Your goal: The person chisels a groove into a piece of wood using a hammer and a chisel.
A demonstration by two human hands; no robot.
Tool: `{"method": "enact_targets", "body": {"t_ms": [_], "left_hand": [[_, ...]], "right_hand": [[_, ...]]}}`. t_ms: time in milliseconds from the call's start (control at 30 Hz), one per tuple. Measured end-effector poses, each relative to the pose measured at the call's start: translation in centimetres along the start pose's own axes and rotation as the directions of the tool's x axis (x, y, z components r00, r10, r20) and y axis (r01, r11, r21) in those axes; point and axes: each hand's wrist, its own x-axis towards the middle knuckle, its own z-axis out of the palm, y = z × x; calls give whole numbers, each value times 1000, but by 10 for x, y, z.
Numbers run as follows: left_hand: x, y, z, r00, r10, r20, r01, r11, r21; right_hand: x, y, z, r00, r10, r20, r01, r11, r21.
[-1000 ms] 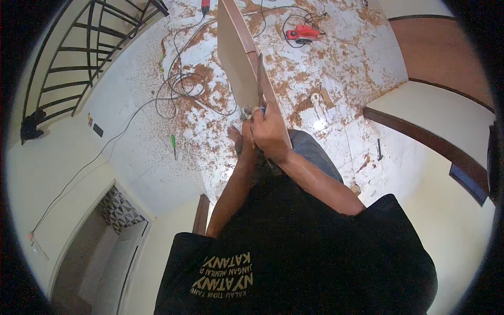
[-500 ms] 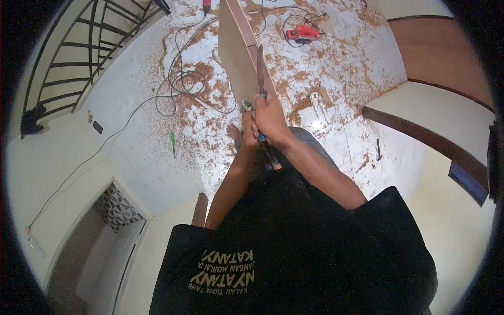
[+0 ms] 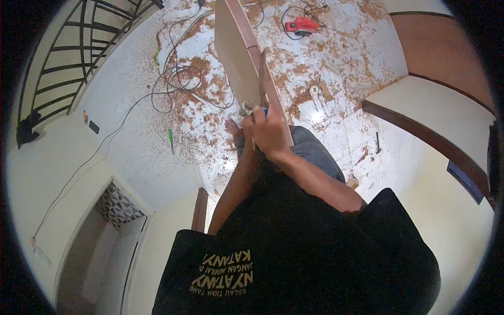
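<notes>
A tall beige door panel [image 3: 231,58] stands on edge before me, its pinkish-brown narrow edge towards my right. My right hand [image 3: 273,134] is closed round the blue handle of a long chisel [image 3: 262,79]. Its brownish blade points away from me along the panel's edge. The handle's lower end is hidden. Close against it, my left hand [image 3: 249,132] is closed too, but what its fingers hold is hidden behind the right hand. Just beyond the left hand, a silvery round metal fitting [image 3: 245,107] shows at the panel's face.
Wood shavings litter the white tiled floor. A red power planer [image 3: 302,24] lies at the far right, a tangled cable [image 3: 181,79] at left. Nearer are a green-handled screwdriver [image 3: 170,140] and a dark bar-shaped tool [image 3: 378,143]. Black railing [image 3: 63,50] borders the left; a white-topped ledge [image 3: 436,102] the right.
My right hand has come slightly nearer, and the chisel's lower end has gone out of sight. A small wooden block now shows beside my right forearm. The view has shifted slightly.
</notes>
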Motion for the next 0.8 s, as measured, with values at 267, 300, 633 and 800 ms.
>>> {"method": "enact_targets", "body": {"t_ms": [267, 300, 633, 800], "left_hand": [[-8, 5, 11, 994, -41, -101, 31, 994, -103], [-3, 8, 12, 992, -47, -117, 34, 993, -116], [-22, 35, 8, 998, 61, -30, -29, 783, 621], [-32, 50, -7, 993, 53, -101, 27, 748, 663]], "right_hand": [[22, -31, -7, 975, 223, 21, -221, 946, 237], [20, -31, 0, 975, 221, 8, -219, 962, 163], [-9, -32, -104, 737, 267, 621, -501, 832, 237], [-19, 7, -96, 872, -44, 488, -51, 982, 180]]}}
